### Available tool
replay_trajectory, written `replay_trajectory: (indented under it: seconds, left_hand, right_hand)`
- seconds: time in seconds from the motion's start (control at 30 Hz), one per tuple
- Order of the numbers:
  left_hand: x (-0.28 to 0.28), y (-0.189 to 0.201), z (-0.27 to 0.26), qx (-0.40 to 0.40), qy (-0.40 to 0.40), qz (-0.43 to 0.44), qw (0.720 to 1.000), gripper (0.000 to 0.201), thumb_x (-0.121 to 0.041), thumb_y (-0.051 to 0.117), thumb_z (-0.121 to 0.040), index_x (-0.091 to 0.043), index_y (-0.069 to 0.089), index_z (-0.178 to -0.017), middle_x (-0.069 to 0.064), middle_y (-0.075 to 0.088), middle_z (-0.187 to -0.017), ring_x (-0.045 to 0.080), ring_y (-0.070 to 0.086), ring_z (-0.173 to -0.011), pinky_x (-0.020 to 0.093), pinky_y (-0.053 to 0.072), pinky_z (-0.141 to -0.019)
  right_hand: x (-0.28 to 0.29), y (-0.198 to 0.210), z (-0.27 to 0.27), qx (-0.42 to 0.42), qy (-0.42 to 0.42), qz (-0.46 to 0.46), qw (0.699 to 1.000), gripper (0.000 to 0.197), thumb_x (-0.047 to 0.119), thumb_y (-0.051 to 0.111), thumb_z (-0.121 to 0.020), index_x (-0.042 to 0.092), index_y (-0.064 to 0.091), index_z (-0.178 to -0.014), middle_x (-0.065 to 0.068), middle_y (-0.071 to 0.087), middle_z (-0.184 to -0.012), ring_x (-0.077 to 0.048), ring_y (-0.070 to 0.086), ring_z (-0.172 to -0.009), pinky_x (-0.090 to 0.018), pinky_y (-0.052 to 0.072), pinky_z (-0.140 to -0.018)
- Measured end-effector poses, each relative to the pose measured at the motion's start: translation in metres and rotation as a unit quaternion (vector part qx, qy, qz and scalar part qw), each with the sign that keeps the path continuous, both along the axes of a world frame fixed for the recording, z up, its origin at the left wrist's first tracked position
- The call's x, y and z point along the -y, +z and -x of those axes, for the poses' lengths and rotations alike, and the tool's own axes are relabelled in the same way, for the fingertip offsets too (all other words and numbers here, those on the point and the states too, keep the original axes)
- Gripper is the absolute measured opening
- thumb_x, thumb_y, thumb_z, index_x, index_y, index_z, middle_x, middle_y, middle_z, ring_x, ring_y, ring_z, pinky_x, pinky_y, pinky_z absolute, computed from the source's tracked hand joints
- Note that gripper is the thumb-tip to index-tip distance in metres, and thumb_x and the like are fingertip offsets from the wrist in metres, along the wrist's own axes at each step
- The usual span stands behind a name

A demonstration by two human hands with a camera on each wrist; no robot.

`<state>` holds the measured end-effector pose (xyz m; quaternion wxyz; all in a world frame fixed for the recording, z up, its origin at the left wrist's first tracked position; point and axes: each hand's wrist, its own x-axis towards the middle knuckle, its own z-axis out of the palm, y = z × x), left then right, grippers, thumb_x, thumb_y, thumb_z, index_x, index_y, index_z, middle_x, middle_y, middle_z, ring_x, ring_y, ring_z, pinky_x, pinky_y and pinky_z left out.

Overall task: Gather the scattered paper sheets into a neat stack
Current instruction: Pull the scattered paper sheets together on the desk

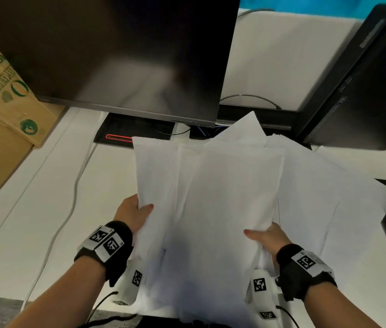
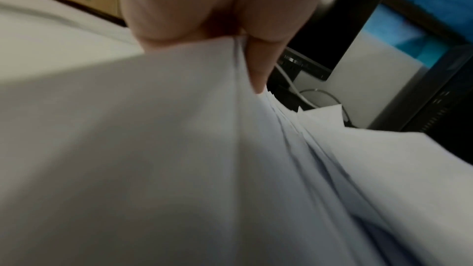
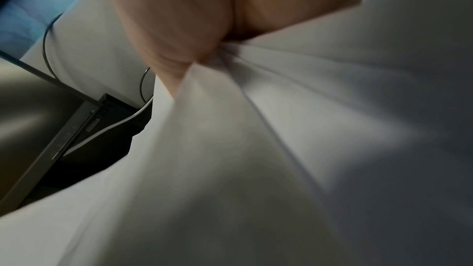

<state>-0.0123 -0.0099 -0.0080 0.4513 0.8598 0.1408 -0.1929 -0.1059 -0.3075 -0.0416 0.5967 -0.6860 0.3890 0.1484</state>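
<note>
You are pinching the paper sheets [image 1: 211, 185] from both sides, left hand [image 1: 132, 214] and right hand [image 1: 267, 237] each gripping an edge, thumbs on top, holding the fanned bundle above the worktop [image 1: 52, 185] probably to square its corners.

sheets [image 1: 230, 185] before monitor [image 1: 116, 55], on desk [image 1: 33, 197]
</note>
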Motion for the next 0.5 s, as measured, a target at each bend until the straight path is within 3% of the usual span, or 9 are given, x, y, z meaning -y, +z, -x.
replay_trajectory:
  seconds: [0.13,0.27,0.4,0.5]
  left_hand:
    - [-0.018,0.019,0.000,0.060,0.048,-0.015,0.997,0.028,-0.015,0.055,-0.089,-0.004,0.060,-0.114,0.019,0.066,-0.113,0.034,0.062,-0.100,0.037,0.049,-0.087]
    - [-0.018,0.040,0.010,0.140,0.018,-0.079,0.987,0.027,-0.012,0.050,-0.091,-0.003,0.060,-0.115,0.018,0.067,-0.109,0.031,0.059,-0.094,0.030,0.043,-0.080]
    - [-0.014,0.061,0.027,0.210,-0.023,-0.100,0.972,0.024,-0.011,0.047,-0.093,-0.005,0.062,-0.111,0.010,0.066,-0.093,0.018,0.050,-0.078,0.022,0.038,-0.065]
    - [-0.027,0.079,0.038,0.251,-0.033,-0.122,0.960,0.019,-0.010,0.048,-0.092,-0.005,0.064,-0.101,0.008,0.063,-0.079,0.018,0.050,-0.068,0.010,0.030,-0.057]
  right_hand:
    - [0.000,0.000,-0.002,-0.004,0.005,0.014,1.000,0.040,0.002,0.073,-0.072,-0.003,0.061,-0.109,-0.023,0.066,-0.109,-0.036,0.063,-0.100,-0.047,0.048,-0.095]
    - [-0.001,0.002,-0.003,-0.001,0.013,0.016,1.000,0.022,-0.001,0.071,-0.073,0.003,0.063,-0.093,-0.024,0.066,-0.106,-0.035,0.062,-0.097,-0.042,0.049,-0.093]
    - [-0.003,0.003,-0.003,-0.001,0.023,0.030,0.999,0.031,0.001,0.073,-0.072,0.000,0.063,-0.102,-0.024,0.066,-0.110,-0.037,0.062,-0.103,-0.046,0.047,-0.097]
    - [-0.002,0.002,-0.002,-0.002,0.031,0.039,0.999,0.031,0.002,0.073,-0.072,0.000,0.063,-0.102,-0.025,0.066,-0.111,-0.037,0.063,-0.101,-0.047,0.048,-0.096]
